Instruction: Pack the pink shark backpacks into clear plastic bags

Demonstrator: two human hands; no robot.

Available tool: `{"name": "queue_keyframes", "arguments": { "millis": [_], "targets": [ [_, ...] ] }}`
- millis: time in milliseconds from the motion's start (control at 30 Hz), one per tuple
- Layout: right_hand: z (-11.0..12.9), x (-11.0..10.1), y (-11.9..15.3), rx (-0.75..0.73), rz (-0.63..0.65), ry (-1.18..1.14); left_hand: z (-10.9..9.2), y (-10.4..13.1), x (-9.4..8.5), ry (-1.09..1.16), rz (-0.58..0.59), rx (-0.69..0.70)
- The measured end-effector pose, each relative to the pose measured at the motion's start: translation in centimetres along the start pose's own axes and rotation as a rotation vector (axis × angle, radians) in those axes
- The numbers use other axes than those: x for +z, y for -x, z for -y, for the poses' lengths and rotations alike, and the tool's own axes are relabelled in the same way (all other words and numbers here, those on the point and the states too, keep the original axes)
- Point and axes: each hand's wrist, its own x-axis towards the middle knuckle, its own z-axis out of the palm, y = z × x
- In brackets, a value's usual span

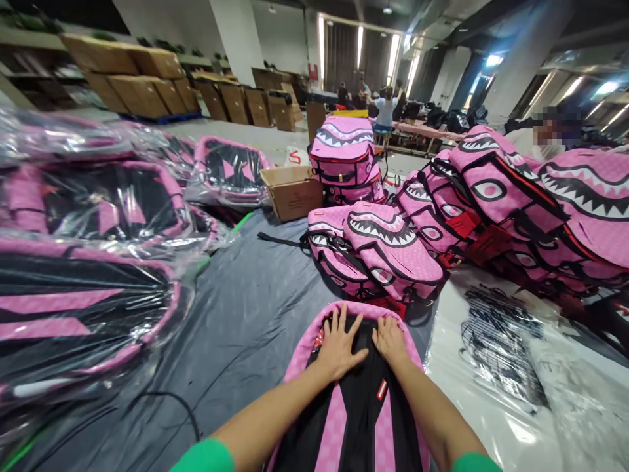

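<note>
A pink and black backpack lies on the table right in front of me, with its black back panel and two pink checked strips facing up. My left hand rests on its upper part with the fingers spread. Near the top right edge of the same backpack, my right hand lies with its fingers stretched forward. Just beyond it lie pink backpacks with a shark-mouth print, their fronts up.
Backpacks in clear plastic are piled on the left. More shark-print backpacks are heaped on the right, above white plastic bags. An open cardboard box stands at the grey table cover's far end. People are in the background.
</note>
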Motion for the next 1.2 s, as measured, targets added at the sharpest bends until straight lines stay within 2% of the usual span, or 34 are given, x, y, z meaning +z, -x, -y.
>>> {"name": "queue_keyframes", "arguments": {
  "millis": [67, 133, 167, 200, 300, 367, 500, 700, 800, 867, 967, 1033, 1100, 1167, 1200],
  "targets": [
    [0.6, -0.5, -0.6, 0.005, 0.004, -0.024, -0.7, 1.8, 0.1, 0.029, 0.085, -0.111],
    [0.5, -1.5, -1.1, -0.010, 0.007, -0.060, -0.5, 3.1, 0.8, 0.033, 0.179, -0.203],
    [0.1, -2.1, -1.1, -0.033, 0.008, -0.083, -0.1, 3.5, 1.4, 0.018, 0.172, -0.220],
    [-0.6, -2.9, -1.1, -0.063, 0.006, -0.106, 0.3, 3.8, 2.0, -0.003, 0.120, -0.217],
    [-3.6, -5.1, -0.8, -0.129, -0.008, -0.159, 1.7, 4.3, 3.8, -0.049, -0.142, -0.164],
    [-5.5, -6.0, -0.8, -0.123, 0.013, -0.172, 2.1, 4.5, 4.6, -0.042, -0.232, -0.147],
    [-6.8, -5.2, -2.7, -0.059, 0.144, -0.165, 2.1, 5.3, 5.0, -0.016, -0.298, -0.146],
    [-5.5, -2.8, -7.6, 0.056, 0.321, -0.138, 1.7, 6.0, 4.4, -0.030, -0.321, -0.103],
    [-5.7, -3.5, -7.4, 0.101, 0.322, -0.148, 1.6, 5.7, 4.3, -0.027, -0.315, -0.105],
    [-5.9, -4.5, -4.8, 0.135, 0.252, -0.150, 1.4, 5.5, 4.4, -0.014, -0.310, -0.113],
    [-4.7, -5.8, 3.1, 0.171, 0.119, -0.159, 0.9, 5.2, 4.2, 0.013, -0.297, -0.123],
    [-2.6, -5.9, 9.9, 0.139, -0.040, -0.236, 0.4, 4.8, 3.7, 0.054, -0.258, -0.147],
    [0.4, -5.6, 16.0, 0.013, -0.146, -0.324, 0.1, 4.2, 2.9, 0.100, -0.199, -0.181],
    [3.4, -5.1, 19.8, -0.116, -0.116, -0.333, 0.2, 3.5, 2.2, 0.128, -0.136, -0.201],
    [4.8, -4.8, 20.6, -0.149, -0.075, -0.312, 0.3, 3.4, 1.8, 0.132, -0.106, -0.199]
  ]
}}
